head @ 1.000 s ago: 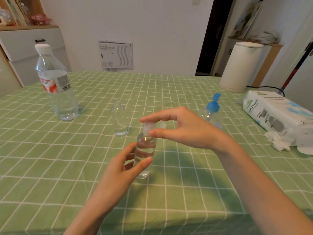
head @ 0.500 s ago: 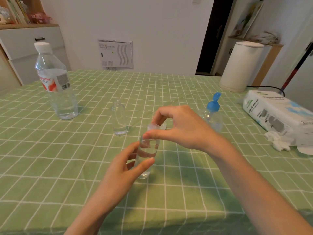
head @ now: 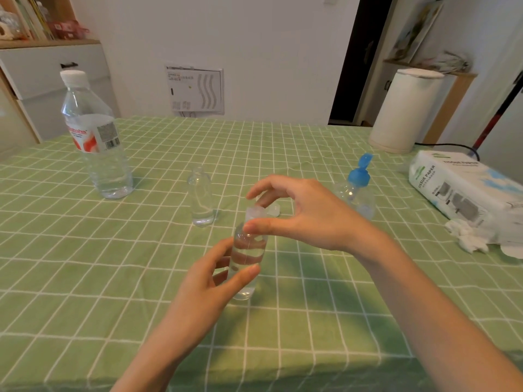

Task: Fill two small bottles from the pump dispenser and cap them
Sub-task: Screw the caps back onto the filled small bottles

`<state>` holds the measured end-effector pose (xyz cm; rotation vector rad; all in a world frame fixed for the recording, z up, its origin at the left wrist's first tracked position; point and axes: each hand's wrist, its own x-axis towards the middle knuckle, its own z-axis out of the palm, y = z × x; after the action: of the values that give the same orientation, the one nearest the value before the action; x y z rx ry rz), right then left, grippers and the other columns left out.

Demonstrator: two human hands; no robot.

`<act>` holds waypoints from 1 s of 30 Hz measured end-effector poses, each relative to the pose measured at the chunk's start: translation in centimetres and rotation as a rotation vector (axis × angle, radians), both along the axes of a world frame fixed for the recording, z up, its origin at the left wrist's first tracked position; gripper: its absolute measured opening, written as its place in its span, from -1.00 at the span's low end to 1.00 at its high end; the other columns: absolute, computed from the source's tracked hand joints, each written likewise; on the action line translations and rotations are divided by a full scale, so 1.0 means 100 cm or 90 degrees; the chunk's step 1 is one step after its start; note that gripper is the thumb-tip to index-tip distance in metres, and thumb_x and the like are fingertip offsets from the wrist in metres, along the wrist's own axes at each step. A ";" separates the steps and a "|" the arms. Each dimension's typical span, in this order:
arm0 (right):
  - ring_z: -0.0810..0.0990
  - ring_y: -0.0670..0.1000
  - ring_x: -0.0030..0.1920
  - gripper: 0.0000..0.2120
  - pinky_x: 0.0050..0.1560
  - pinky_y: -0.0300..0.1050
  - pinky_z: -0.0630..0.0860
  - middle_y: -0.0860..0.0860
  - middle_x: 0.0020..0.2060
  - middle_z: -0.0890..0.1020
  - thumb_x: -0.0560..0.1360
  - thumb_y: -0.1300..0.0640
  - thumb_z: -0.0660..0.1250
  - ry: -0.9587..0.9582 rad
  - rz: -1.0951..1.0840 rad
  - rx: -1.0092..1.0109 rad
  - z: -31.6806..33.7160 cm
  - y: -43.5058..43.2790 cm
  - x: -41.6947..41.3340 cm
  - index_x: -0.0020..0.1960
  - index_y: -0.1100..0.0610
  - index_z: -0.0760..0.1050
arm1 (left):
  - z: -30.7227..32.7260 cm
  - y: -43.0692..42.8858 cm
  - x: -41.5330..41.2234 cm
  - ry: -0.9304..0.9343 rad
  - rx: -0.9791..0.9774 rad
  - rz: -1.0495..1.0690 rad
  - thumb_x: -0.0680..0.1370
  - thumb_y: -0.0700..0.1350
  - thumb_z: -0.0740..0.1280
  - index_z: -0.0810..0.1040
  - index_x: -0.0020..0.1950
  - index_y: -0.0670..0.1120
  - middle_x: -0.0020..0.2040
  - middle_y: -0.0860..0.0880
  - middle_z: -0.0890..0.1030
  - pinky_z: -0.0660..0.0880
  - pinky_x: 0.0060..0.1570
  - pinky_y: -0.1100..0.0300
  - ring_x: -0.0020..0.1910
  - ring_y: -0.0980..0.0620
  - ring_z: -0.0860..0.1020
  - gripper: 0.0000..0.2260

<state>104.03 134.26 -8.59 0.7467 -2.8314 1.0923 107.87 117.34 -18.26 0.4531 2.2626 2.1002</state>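
Observation:
A small clear bottle (head: 246, 254), mostly full of liquid, stands on the green checked tablecloth near the middle. My left hand (head: 206, 287) grips its lower body. My right hand (head: 300, 213) pinches a translucent cap (head: 254, 213) on the bottle's neck. A second small clear bottle (head: 201, 198) stands uncapped behind, with only a little liquid at its bottom. Another translucent cap (head: 274, 210) lies on the cloth behind my right fingers. The dispenser bottle with a blue top (head: 357, 190) stands to the right, partly hidden by my right hand.
A large water bottle (head: 96, 140) with a white cap stands at the back left. A white cylindrical appliance (head: 402, 111) with a black cord stands at the back right. A tissue paper pack (head: 464, 190) and crumpled tissue (head: 467, 239) lie at the right edge.
My right hand has turned on the cap: the forefinger lifted and the thumb came forward. The bottle and my left hand stay in place.

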 end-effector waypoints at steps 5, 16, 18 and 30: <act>0.55 -0.30 -0.01 -0.80 0.08 -0.44 0.40 -0.20 -0.09 0.63 0.38 -0.01 0.48 -0.005 0.039 -0.033 -0.002 0.001 0.001 -0.01 -0.03 0.59 | 0.000 -0.001 0.000 0.000 0.001 0.010 0.31 0.06 0.40 0.57 0.09 0.10 -0.02 0.08 0.66 0.51 -0.05 0.36 -0.02 0.17 0.60 -0.64; 0.56 -0.30 0.00 -0.80 0.09 -0.44 0.40 -0.21 -0.10 0.64 0.39 0.00 0.46 -0.004 0.033 -0.049 -0.006 0.000 0.001 0.00 -0.02 0.61 | 0.000 0.003 0.002 0.001 0.007 0.011 0.31 0.04 0.40 0.58 0.07 0.10 -0.03 0.06 0.66 0.52 -0.04 0.33 -0.02 0.13 0.60 -0.67; 0.57 -0.27 -0.01 -0.79 0.08 -0.37 0.44 -0.18 -0.11 0.64 0.39 0.02 0.47 0.031 0.015 -0.054 -0.008 -0.003 0.001 0.00 0.03 0.62 | 0.000 0.004 0.003 0.009 0.006 0.035 0.31 0.03 0.39 0.58 0.08 0.06 -0.04 0.06 0.66 0.52 -0.03 0.27 -0.02 0.11 0.60 -0.66; 0.53 -0.27 0.08 -0.63 0.16 -0.44 0.35 -0.16 0.01 0.62 0.39 0.03 0.48 0.055 0.015 -0.092 -0.015 -0.006 -0.020 0.17 0.01 0.53 | 0.006 0.007 -0.017 0.020 -0.027 0.126 0.27 0.13 0.39 0.55 0.07 0.01 -0.03 0.08 0.65 0.49 0.01 0.20 0.00 0.16 0.58 -0.58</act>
<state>102.01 133.64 -10.10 0.7953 -2.6460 1.2213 106.19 118.06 -17.64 0.2732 2.4590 2.1388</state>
